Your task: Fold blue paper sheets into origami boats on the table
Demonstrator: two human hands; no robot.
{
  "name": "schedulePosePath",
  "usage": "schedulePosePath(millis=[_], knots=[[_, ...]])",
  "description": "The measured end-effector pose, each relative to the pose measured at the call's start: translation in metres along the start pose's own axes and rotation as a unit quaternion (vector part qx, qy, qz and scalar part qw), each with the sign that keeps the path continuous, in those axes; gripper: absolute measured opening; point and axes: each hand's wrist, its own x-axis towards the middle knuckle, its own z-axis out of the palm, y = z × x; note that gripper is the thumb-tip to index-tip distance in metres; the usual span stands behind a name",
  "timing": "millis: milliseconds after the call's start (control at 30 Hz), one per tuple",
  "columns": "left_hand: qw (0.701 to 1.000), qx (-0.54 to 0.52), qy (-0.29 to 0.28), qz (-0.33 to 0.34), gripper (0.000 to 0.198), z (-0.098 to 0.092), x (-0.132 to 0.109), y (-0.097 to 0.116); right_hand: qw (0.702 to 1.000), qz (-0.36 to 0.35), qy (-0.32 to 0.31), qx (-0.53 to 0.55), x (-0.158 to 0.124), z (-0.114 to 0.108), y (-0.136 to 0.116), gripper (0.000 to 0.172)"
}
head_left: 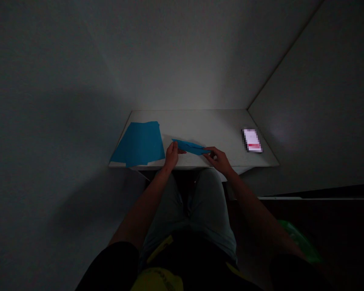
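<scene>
A folded piece of blue paper (189, 147) is held up just over the front part of the white table (197, 125). My left hand (172, 154) grips its left end, thumb on top. At the opposite end, the fingers of my right hand (217, 157) pinch the narrow right tip. The paper looks long and thin from here, and its layers part slightly along the upper side. Left of my left hand lie several flat blue sheets (141, 141), overlapping and reaching the front edge of the table.
A phone (252, 140) with a lit, blurred-out screen rests near the table's right edge. Walls rise behind the table and at both sides. My legs (206, 198) are under the front edge. Something green (300, 240) stands low at the right. The room is dim.
</scene>
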Motion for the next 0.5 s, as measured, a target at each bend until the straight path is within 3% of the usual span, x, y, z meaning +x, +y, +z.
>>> schedulePosePath(millis=[167, 333, 500], knots=[[1.0, -0.01, 0.011, 0.021, 0.077, 0.0, 0.0, -0.002, 0.997, -0.022, -0.043, -0.052, -0.001, -0.018, 0.002, 0.036], [0.999, -0.036, 0.005, 0.025, 0.072, 0.0, 0.0, -0.005, 0.989, 0.007, -0.007, -0.145, 0.011, -0.051, 0.015, 0.032], [0.999, -0.035, -0.009, 0.029, 0.069, -0.001, -0.003, -0.002, 0.943, 0.083, 0.01, -0.323, 0.05, -0.093, 0.038, 0.034]])
